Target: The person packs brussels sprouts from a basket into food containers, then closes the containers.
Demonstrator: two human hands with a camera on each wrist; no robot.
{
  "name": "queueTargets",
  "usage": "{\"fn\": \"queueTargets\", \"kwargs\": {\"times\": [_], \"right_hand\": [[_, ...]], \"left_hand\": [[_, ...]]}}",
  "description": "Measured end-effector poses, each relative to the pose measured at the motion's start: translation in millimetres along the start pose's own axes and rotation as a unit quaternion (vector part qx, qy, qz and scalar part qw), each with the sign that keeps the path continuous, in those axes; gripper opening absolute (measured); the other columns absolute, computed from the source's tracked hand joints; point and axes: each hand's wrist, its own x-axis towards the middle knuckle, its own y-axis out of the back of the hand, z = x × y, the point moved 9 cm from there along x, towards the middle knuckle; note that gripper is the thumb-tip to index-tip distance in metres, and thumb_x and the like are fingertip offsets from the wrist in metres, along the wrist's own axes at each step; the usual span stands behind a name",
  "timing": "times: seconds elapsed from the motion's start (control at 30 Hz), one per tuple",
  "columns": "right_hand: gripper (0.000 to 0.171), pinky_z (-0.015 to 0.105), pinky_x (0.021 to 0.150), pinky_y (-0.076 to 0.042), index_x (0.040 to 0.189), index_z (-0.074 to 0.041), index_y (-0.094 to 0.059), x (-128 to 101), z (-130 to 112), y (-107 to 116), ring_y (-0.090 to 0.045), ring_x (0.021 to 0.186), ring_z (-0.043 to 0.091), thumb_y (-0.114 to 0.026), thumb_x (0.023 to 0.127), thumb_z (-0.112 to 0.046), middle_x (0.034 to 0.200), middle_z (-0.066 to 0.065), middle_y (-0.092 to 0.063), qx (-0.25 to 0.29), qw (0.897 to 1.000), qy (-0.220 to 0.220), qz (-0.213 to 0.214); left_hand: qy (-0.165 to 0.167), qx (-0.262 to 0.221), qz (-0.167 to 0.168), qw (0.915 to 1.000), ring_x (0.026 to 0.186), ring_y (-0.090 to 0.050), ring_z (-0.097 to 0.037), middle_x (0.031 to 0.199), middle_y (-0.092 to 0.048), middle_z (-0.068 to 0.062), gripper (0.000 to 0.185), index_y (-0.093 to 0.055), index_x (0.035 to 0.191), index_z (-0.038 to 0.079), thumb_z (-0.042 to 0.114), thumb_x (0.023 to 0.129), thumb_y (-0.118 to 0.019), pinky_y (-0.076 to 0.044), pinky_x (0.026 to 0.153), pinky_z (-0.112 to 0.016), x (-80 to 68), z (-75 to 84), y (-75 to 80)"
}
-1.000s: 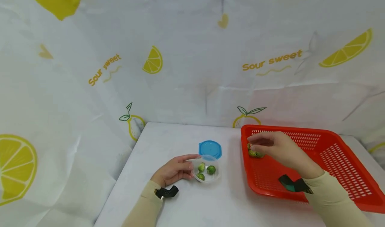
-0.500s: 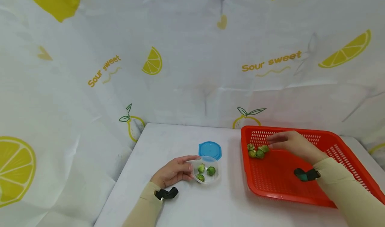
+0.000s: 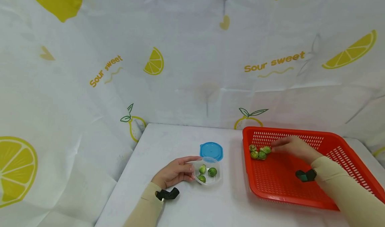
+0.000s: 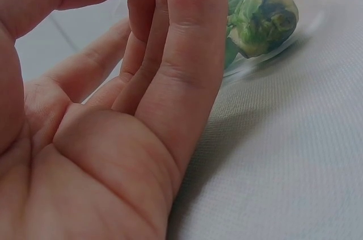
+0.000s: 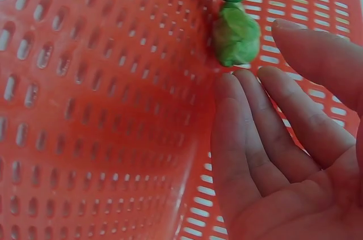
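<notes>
My left hand [image 3: 174, 172] holds the left side of a small clear plastic container [image 3: 219, 177] on the table. Inside it lie three Brussels sprouts, among them a round green Brussels sprout [image 3: 212, 171]; another Brussels sprout [image 4: 266, 21] shows through the wall in the left wrist view. Over the red basket [image 3: 261, 192], my right hand [image 3: 296, 148] has its fingers extended and thumb apart, with nothing between them. Its fingertips are right beside a light green Brussels sprout [image 5: 236, 36], one of several clustered in the basket's far left corner.
A blue lid [image 3: 211, 151] lies flat on the white table [image 3: 171, 138] just behind the container. The basket's perforated walls rise around my right hand. A white lemon-printed cloth [image 3: 192, 70] hangs behind the table.
My right hand has moved right, away from over the Brussels sprouts to their right side, uncovering the cluster, and then a little lower. My left hand and the container stay in place.
</notes>
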Motion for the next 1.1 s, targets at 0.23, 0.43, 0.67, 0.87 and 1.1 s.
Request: {"fn": "queueTargets", "kwargs": {"times": [0.23, 0.43, 0.67, 0.87, 1.1], "right_hand": [[0.046, 0.060, 0.103, -0.057, 0.133, 0.003, -0.074, 3.6, 4.5, -5.6, -0.069, 0.117, 0.034, -0.075, 0.103, -0.032, 0.130, 0.023, -0.075, 0.005, 1.000, -0.008, 0.004], [0.047, 0.057, 0.101, -0.059, 0.133, 0.005, -0.073, 6.4, 6.8, -7.8, -0.070, 0.114, 0.032, -0.073, 0.104, -0.033, 0.126, 0.022, -0.077, 0.013, 1.000, -0.019, 0.007], [0.045, 0.052, 0.096, -0.061, 0.127, 0.005, -0.076, 8.0, 3.6, -8.9, -0.071, 0.109, 0.030, -0.075, 0.103, -0.032, 0.121, 0.020, -0.078, 0.003, 1.000, -0.012, 0.026], [0.044, 0.039, 0.087, -0.061, 0.126, 0.005, -0.076, 7.4, 1.3, -10.0, -0.071, 0.105, 0.026, -0.076, 0.102, -0.032, 0.117, 0.017, -0.079, 0.008, 1.000, -0.013, 0.027], [0.046, 0.050, 0.094, -0.061, 0.126, 0.005, -0.076, 6.6, -1.2, -12.0, -0.070, 0.106, 0.027, -0.078, 0.100, -0.033, 0.117, 0.017, -0.079, 0.005, 0.999, -0.016, 0.029]], "left_hand": [[-0.001, 0.004, 0.001, 1.0000, 0.084, -0.074, -0.012, 0.092, -0.073, -0.003, 0.056, -0.048, 0.163, 0.011, 0.006, 0.108, -0.060, -0.065, 0.083, -0.025, 0.4, -0.5, 0.6], [-0.002, 0.004, -0.001, 1.0000, 0.084, -0.074, -0.012, 0.091, -0.073, -0.003, 0.056, -0.048, 0.163, 0.010, 0.006, 0.108, -0.060, -0.066, 0.083, -0.025, -0.1, 1.0, -0.2], [0.002, 0.004, 0.003, 1.0000, 0.084, -0.074, -0.012, 0.092, -0.073, -0.003, 0.056, -0.049, 0.162, 0.011, 0.008, 0.108, -0.062, -0.065, 0.083, -0.025, 0.9, 0.8, 0.6], [0.000, 0.004, 0.002, 1.0000, 0.085, -0.074, -0.013, 0.092, -0.073, -0.004, 0.057, -0.050, 0.162, 0.011, 0.010, 0.107, -0.064, -0.065, 0.084, -0.025, 1.8, 0.7, 2.0], [-0.005, 0.003, -0.003, 1.0000, 0.085, -0.074, -0.012, 0.092, -0.074, -0.004, 0.059, -0.048, 0.163, 0.011, 0.011, 0.107, -0.065, -0.066, 0.084, -0.026, 1.6, 0.0, 2.2]]}}
